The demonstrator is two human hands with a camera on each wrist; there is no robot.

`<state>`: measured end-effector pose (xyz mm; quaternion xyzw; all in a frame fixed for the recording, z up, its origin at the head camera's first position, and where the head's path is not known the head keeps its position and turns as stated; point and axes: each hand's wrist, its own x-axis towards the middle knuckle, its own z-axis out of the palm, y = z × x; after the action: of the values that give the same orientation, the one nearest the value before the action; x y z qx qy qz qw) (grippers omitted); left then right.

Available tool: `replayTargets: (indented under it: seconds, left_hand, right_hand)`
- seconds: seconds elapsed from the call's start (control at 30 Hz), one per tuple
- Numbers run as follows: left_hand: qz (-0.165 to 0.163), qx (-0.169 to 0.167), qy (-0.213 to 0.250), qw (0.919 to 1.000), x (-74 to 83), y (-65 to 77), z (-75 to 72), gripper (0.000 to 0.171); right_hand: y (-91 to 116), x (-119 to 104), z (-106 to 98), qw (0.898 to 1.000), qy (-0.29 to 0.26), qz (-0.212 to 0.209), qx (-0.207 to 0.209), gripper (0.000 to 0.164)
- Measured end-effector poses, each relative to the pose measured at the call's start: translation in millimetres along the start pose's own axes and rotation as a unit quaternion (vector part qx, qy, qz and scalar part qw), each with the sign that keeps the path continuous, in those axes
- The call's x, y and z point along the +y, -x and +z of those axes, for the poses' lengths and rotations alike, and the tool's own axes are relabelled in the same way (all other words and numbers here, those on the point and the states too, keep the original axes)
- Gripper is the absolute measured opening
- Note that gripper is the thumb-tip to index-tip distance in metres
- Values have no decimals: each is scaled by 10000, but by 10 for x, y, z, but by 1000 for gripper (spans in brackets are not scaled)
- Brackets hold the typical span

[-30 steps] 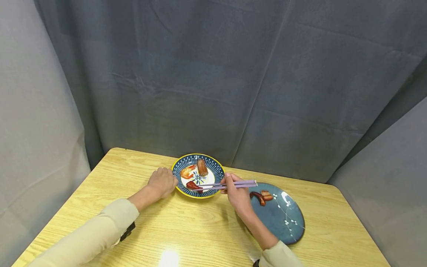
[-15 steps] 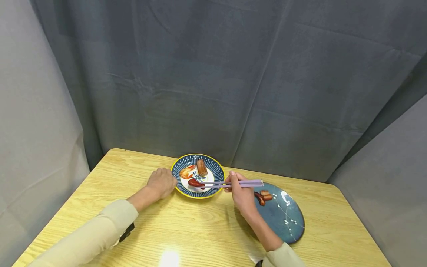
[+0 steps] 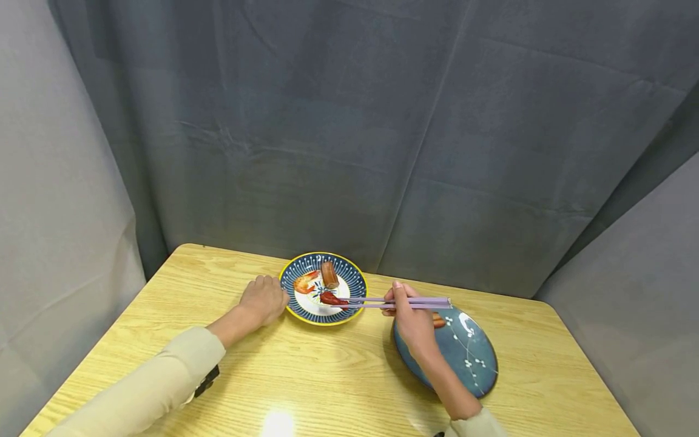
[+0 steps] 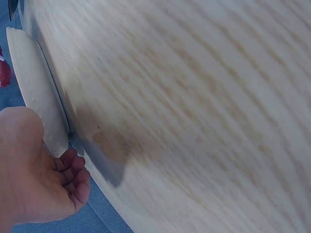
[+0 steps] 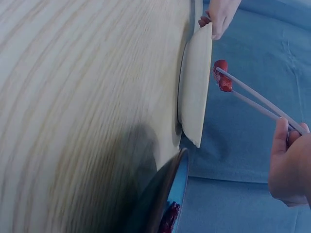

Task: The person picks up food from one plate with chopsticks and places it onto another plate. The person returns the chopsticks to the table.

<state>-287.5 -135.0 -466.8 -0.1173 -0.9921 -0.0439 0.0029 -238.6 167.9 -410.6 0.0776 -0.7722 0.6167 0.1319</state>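
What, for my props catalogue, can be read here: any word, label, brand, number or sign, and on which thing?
None: no text can be read in any view.
The yellow-rimmed dish and the blue plate show painted patterns, but no lettering.
Any marking on the lilac chopsticks or the black device at the left wrist is too small to make out.

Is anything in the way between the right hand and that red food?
Nothing visible blocks it: only the purple chopsticks span from the right hand to the red food, which they hold over the patterned dish.
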Motion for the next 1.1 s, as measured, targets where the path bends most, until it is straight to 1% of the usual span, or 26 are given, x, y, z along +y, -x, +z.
replayTargets:
  seconds: [0.17,0.37,0.6,0.83,0.97,1.1]
  left_hand:
    - [-15,-22,36,10000,-6,2,4,35]
    - [-20,17,29,10000,-6,-1,5,36]
    - [-34,16,88,10000,-6,-2,7,36]
    - [-52,53,73,9999,-2,2,-7,35]
    - [-49,12,32,10000,-1,3,-22,35]
    - [-33,-18,-18,10000,-4,4,-12,36]
  right_hand:
    - [8,-14,-65,9999,67,11,118,40]
    - [20,-18,-153,9997,-17,34,228,42]
    - [46,8,-254,9993,10,64,362,38]
    - [67,44,-335,9992,-143,-109,358,40]
    - [68,54,-382,9988,-167,-147,439,40]
    - [86,54,-448,9983,51,-99,574,41]
